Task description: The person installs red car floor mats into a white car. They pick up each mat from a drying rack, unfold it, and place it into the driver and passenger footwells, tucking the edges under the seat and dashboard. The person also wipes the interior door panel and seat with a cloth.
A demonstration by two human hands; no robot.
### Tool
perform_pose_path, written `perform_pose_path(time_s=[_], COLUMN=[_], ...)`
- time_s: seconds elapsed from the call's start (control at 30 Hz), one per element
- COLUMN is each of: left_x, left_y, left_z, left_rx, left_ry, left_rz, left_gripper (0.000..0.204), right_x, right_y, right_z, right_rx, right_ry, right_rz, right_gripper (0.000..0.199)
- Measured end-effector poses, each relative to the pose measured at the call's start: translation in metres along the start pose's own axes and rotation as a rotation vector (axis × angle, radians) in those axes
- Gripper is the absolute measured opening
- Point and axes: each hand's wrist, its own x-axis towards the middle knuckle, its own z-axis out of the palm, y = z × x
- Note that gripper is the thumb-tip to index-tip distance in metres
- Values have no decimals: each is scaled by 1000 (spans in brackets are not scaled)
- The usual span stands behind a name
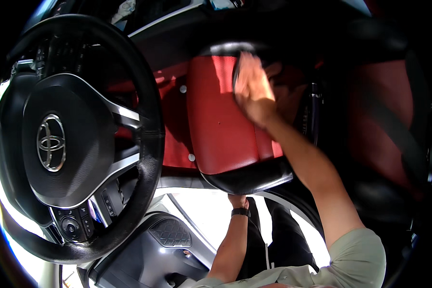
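A: Where are the two hands?

B: The right hand [253,91] lies flat on the red seat cushion [216,120], on its far part, close to the black edge of the cushion there. The fingers are stretched and pressed on the leather; the grip is released, it holds nothing that I can see. A bright patch of sun falls on the hand and on the cushion beside it.

A: And the left one?

B: The left hand [237,199] is at the near edge of the cushion, under the black front border [249,180]. Most of it is hidden behind this border, so I cannot tell if its grip is clenched or released. A dark watch [240,211] sits on the wrist.

A: Where is the seat in the scene?

B: It is in the middle, between the two arms. On the left is the black steering wheel [74,139] with silver spokes. The second seat [379,120], also red and black, is on the right, in shadow. Below, near the person, is the grey door sill [173,235].
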Motion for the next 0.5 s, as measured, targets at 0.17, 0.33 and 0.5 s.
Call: perform_pose_path(time_s=[0.17,0.33,0.5], left_x=[-12,-10,-22], left_y=[5,2,20], left_z=[23,9,31], left_rx=[10,-171,-285], left_ry=[75,155,146], left_rz=[-13,-108,-104], left_gripper=[20,20,34], right_x=[-160,-15,-50], right_y=[-23,-1,-43], right_z=[54,-6,2], right_rx=[-79,162,-420], right_ry=[-74,-629,-696], right_rz=[-527,73,-156], right_gripper=[65,36,29])
